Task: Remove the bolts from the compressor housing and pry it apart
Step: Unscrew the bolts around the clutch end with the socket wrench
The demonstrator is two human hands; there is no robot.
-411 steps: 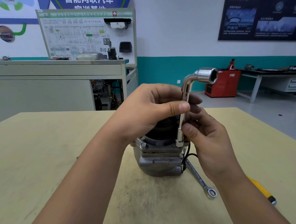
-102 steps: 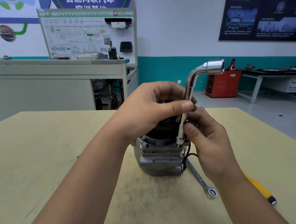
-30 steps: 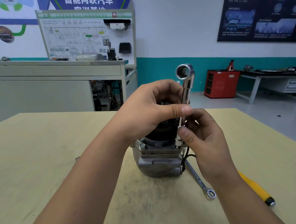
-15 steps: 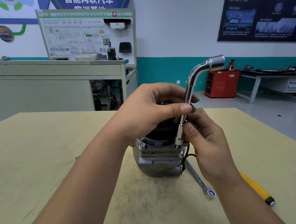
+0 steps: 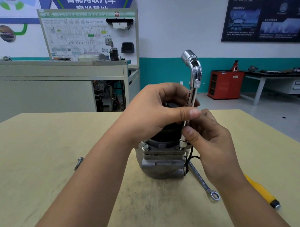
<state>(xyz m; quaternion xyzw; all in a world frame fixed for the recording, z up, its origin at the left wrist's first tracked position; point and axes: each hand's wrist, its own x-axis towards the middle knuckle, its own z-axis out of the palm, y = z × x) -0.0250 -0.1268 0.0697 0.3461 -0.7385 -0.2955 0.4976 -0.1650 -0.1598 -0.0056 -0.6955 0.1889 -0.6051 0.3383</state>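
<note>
**Workshop table (image 5: 42,146): wrench (image 5: 193,79) stood upright on the housing (image 5: 162,165)**

Far left on the table a loose bolt (image 5: 79,163) is laid, well apart from the housing, which is stood on end in the middle. Its dark upper part is clasped by the curled fingers of the left hand (image 5: 154,113), and the thumb is pressed against the wrench shaft. One bolt head (image 5: 145,147) is seen at the flange's near left corner. At the near right corner the lower socket is seated, with whatever is beneath it hidden. The shaft's long axis is set nearly vertical and is pinched low down by the right hand (image 5: 211,144), which is judged the better placed for turning. A spanner (image 5: 202,182) and a yellow-handled tool (image 5: 261,192) are laid at the right.
</note>
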